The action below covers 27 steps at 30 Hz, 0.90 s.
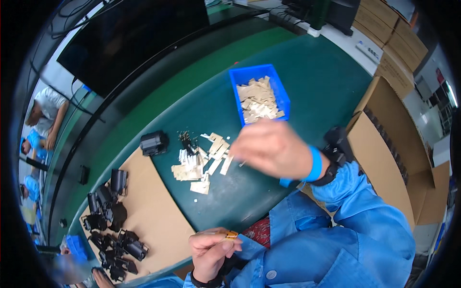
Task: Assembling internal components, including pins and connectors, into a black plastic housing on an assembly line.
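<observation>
Near the front edge of the table, my left hand [211, 252] is closed in a pinch. Its thumb and fingers grip a small amber piece [231, 235], shiny and partly covered by the fingertips. My right hand [271, 148], with a blue band at its wrist, is above the table just in front of a blue bin [286, 103]. Motion smears its fingers, and whether they hold anything does not show. Beige and white strips [188, 172] lie in a loose pile left of its fingertips. More beige flat pieces [259, 98] fill the bin.
Several black plastic housings [132, 245] stand on a cardboard sheet [153, 206] at left. Another black housing [154, 143] sits beyond it, near tiny dark bits [186, 139]. At right is an open carton [379, 163]. Other people [45, 113] are at the far left.
</observation>
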Tool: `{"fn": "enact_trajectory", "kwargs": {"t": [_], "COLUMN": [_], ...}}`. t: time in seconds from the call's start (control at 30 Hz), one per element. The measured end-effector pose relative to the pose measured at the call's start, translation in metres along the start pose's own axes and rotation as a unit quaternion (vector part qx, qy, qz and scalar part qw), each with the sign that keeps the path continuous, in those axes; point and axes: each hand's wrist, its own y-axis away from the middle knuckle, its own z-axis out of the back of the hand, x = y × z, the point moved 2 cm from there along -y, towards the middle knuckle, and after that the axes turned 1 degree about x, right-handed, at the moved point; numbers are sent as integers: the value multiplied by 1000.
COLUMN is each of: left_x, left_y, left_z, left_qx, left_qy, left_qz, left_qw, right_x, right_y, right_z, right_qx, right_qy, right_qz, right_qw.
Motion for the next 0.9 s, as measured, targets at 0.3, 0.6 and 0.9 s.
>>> {"fn": "enact_trajectory", "kwargs": {"t": [0.3,0.6,0.9], "left_x": [2,5,14], "left_y": [5,-3,0], "left_z": [-10,-8,-5], "left_qx": [-87,-131,-118], "left_qy": [-117,-130,-149], "left_qz": [-41,-70,-81], "left_qw": [988,980,978], "right_x": [-60,23,48], "right_y": [2,24,39], "right_z": [30,-31,-65], "right_qx": [-156,97,36], "right_qy": [301,-326,-415], "right_qz": [-49,-36,-57], "right_qw": [940,940,907]}}
